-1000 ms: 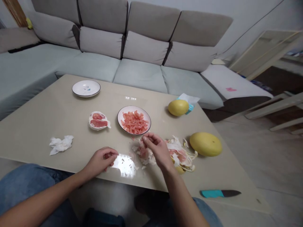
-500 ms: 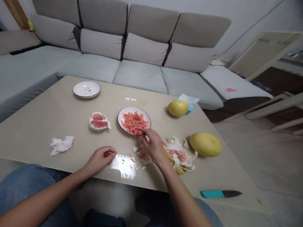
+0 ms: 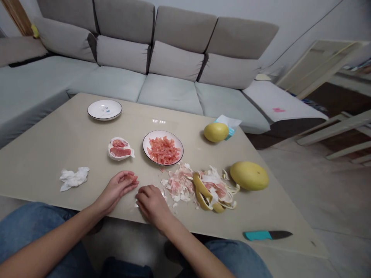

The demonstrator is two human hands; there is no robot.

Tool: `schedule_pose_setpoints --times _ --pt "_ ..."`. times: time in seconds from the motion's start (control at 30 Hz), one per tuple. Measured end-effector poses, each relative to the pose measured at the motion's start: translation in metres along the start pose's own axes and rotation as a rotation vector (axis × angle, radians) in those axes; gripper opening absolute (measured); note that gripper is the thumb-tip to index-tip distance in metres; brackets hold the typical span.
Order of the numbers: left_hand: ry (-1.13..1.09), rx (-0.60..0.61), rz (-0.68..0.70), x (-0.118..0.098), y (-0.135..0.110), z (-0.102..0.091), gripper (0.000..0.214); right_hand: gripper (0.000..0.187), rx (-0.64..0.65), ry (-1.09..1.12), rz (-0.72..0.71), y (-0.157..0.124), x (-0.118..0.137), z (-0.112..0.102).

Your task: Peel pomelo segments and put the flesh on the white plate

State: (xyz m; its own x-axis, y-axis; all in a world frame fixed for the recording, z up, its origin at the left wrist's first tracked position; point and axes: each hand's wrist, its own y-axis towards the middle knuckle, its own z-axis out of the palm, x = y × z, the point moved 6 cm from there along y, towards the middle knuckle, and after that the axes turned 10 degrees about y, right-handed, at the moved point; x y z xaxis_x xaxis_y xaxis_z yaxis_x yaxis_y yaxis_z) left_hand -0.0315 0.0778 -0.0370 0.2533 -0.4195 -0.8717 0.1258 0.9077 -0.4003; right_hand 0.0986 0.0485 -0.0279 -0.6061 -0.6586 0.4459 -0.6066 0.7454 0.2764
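In the head view, the left hand point(image 3: 117, 189) is cradling a small pink pomelo piece point(image 3: 131, 178) at its loosely curled fingertips. The right hand point(image 3: 152, 204), fingers curled down on the table point(image 3: 52, 146), is sitting just right of the piece, nearly touching, with the peel pile point(image 3: 203, 185) lying farther right.

The left hand point(image 3: 117, 188) curls over a pink fruit piece point(image 3: 132, 178), hiding most of it. The right hand point(image 3: 151, 204) lies knuckles-up, so what its fingers press cannot be told. A yellow pomelo point(image 3: 216, 132) hides most of the tissue pack point(image 3: 230, 124). The sofa point(image 3: 121, 58) runs off the left edge.
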Motion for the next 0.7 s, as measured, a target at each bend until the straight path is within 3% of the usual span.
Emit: schedule_pose_setpoints --times 0.1,0.3,0.37,0.43,0.53,0.7 --pt "-0.021 -0.012 0.007 0.0 0.002 -0.002 0.023 0.007 -0.024 -0.109 0.049 -0.002 -0.011 -0.001" --pt "0.045 0.042 -0.045 0.003 -0.001 0.004 0.025 0.019 -0.271 -0.219 0.315 -0.037 -0.061 -0.089" --pt "0.087 0.086 -0.075 0.007 -0.004 0.01 0.029 0.021 -0.352 -0.015 0.322 -0.042 -0.06 -0.104" --pt "0.109 0.117 -0.076 0.008 -0.005 0.015 0.032 0.022 -0.359 0.222 0.341 -0.039 -0.055 -0.102" --pt "0.117 0.146 -0.045 0.008 -0.008 0.022 0.031 0.019 -0.271 0.501 0.408 -0.025 -0.043 -0.08" --pt "0.197 0.228 0.037 0.001 -0.014 0.032 0.025 0.022 -0.18 0.769 0.476 -0.011 -0.03 -0.057"
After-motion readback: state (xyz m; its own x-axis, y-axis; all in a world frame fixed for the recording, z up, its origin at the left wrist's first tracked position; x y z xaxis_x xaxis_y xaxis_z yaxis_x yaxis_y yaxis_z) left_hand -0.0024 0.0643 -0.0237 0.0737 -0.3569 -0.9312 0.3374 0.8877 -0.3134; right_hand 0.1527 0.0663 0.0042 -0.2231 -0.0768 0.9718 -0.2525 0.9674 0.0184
